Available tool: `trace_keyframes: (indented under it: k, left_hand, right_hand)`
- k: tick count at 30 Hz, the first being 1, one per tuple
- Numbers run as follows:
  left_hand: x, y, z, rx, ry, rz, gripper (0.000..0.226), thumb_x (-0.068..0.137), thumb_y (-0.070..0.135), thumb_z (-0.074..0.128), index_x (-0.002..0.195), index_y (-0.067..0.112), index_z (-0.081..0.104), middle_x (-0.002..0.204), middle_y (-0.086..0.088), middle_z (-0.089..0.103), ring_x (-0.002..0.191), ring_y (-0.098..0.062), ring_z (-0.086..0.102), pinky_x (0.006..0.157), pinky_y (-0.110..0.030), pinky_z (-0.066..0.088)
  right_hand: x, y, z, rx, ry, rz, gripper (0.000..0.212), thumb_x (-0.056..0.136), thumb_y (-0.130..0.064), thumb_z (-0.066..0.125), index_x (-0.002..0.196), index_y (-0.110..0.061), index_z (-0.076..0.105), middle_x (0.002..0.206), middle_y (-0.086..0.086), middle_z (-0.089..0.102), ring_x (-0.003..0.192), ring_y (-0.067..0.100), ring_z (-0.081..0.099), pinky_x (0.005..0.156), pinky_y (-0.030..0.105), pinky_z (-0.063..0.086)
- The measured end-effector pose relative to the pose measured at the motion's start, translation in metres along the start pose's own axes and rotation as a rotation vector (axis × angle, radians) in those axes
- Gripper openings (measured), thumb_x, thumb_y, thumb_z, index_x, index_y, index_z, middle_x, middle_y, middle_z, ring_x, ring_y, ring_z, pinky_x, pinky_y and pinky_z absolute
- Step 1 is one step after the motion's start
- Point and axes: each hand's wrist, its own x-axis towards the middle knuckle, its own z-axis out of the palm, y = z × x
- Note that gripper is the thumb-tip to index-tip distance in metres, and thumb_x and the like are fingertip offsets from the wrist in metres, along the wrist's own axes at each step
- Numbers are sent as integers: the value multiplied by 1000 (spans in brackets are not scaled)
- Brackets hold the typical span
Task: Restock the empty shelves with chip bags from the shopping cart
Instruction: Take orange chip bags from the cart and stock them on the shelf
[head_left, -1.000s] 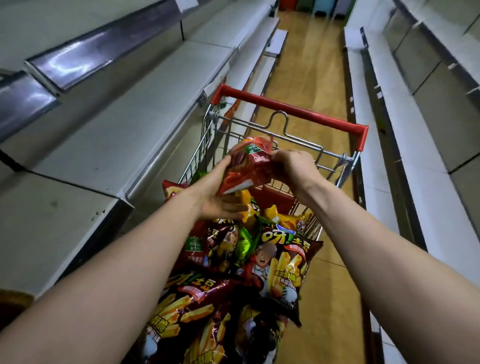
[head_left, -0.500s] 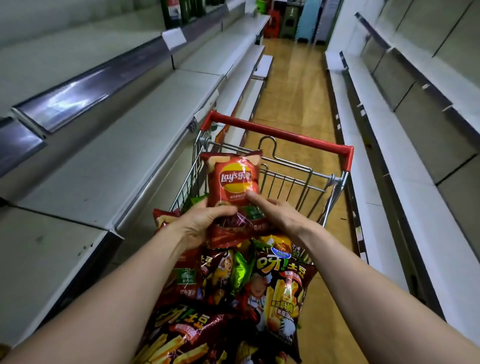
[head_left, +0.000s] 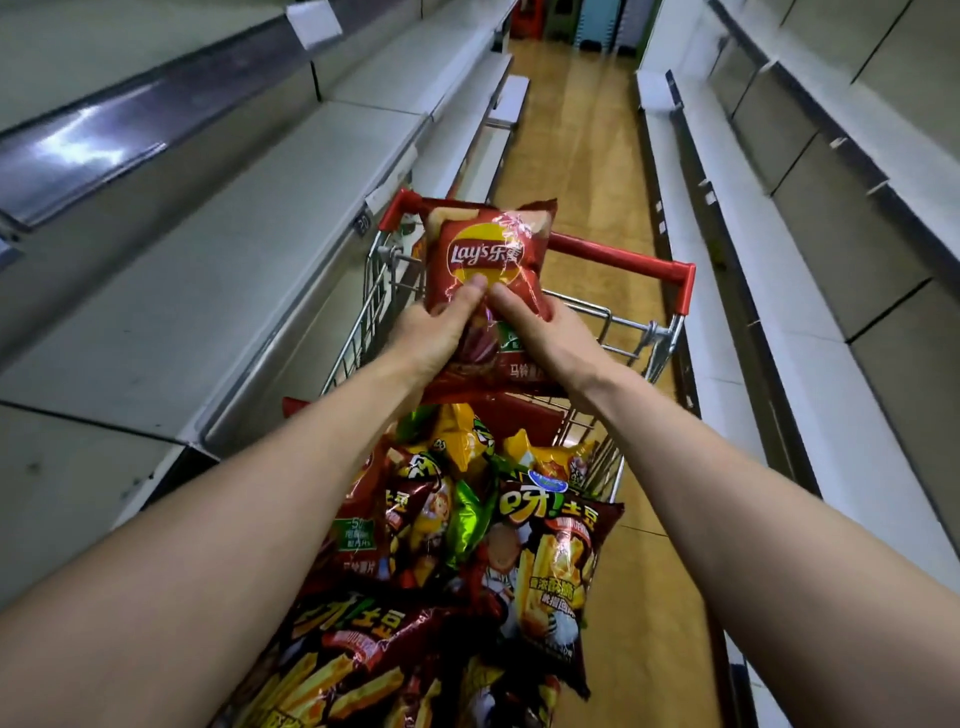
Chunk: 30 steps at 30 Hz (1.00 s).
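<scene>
Both hands hold a red Lay's chip bag (head_left: 485, 254) upright above the shopping cart (head_left: 621, 262): left hand (head_left: 431, 340) and right hand (head_left: 540, 335) grip its lower half, thumbs pressed on the front, fingers curled behind.

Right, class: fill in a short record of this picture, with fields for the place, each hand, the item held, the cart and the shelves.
place: shop aisle with a yellowish floor
left hand: grips the lower part of the red Lay's bag, thumb on its front
right hand: grips the same bag from the other side
item held: the bag is upright, logo facing the camera
cart: wire, red handle, heaped with chip bags
shelves: grey, along both sides of the aisle
</scene>
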Motion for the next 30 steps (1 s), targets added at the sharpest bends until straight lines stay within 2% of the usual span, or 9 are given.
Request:
trace_keyframes:
  k: [4, 8, 11, 14, 16, 19, 23, 27, 30]
  left_hand:
    - [-2, -2, 0, 57, -29, -63, 108, 52, 89, 50, 133, 16, 54, 115, -11, 68, 97, -27, 68, 86, -40, 54]
    - [-3, -10, -9, 102, 16, -84, 73, 82, 72, 51, 131, 17, 55, 107, -9, 70, 89, -23, 68, 74, -32, 52]
    - [-10, -13, -25, 117, 16, -108, 74, 79, 70, 56, 127, 14, 58, 102, -9, 71, 89, -27, 70, 84, -39, 56]
    - [-24, -13, -46, 124, 40, -123, 68, 78, 69, 59, 118, 14, 63, 100, -11, 73, 87, -29, 71, 87, -43, 55]
    - [-32, -15, -59, 117, 62, -145, 62, 79, 67, 60, 112, 15, 64, 95, -10, 74, 83, -28, 72, 80, -39, 57]
    - [-46, -20, -80, 72, 126, -140, 47, 86, 60, 57, 105, 18, 63, 83, -4, 72, 70, -18, 71, 62, -27, 53]
    - [-63, -32, -112, 62, 229, -97, 50, 87, 59, 58, 115, 18, 63, 83, 0, 72, 68, -13, 70, 59, -23, 51]
    - [-76, -58, -137, 66, 216, -139, 47, 85, 59, 59, 110, 19, 64, 74, 1, 75, 66, -15, 73, 62, -27, 53]
    - [-80, -77, -149, -2, 198, -174, 35, 87, 55, 59, 103, 24, 62, 73, 0, 75, 68, -19, 73, 71, -33, 55]
  right_hand:
    - [-3, 9, 1, 26, 14, 44, 69, 85, -51, 65, 137, -11, 42, 115, 4, 66, 91, 18, 70, 73, 26, 58]
    - [-9, 15, 16, -2, -54, 116, 61, 86, -53, 63, 130, -19, 41, 112, 1, 62, 91, 15, 65, 71, 24, 54]
    - [-12, 23, 34, 101, -91, 111, 42, 89, -47, 63, 117, -21, 46, 106, 4, 67, 88, 16, 69, 66, 23, 57]
    - [-17, 24, 53, 187, -83, 110, 51, 92, -48, 58, 128, -13, 48, 109, 10, 68, 87, 20, 72, 63, 24, 59]
    - [-19, 22, 64, 185, -103, 135, 52, 95, -54, 47, 126, -12, 49, 108, 11, 69, 87, 20, 71, 64, 25, 58]
    - [-25, 27, 74, 122, -102, 222, 48, 101, -52, 32, 105, -12, 59, 96, 11, 70, 86, 22, 70, 69, 30, 57]
    - [-32, 51, 93, -75, -203, 293, 30, 102, -26, 46, 110, -1, 60, 98, 17, 66, 75, 24, 64, 64, 32, 53]
    - [-42, 74, 123, -208, -305, 375, 36, 94, -34, 61, 112, -2, 61, 90, 8, 64, 76, 19, 58, 68, 32, 49]
    - [-42, 87, 136, -171, -340, 425, 23, 93, -34, 64, 98, -11, 62, 101, 9, 68, 84, 19, 63, 69, 31, 52]
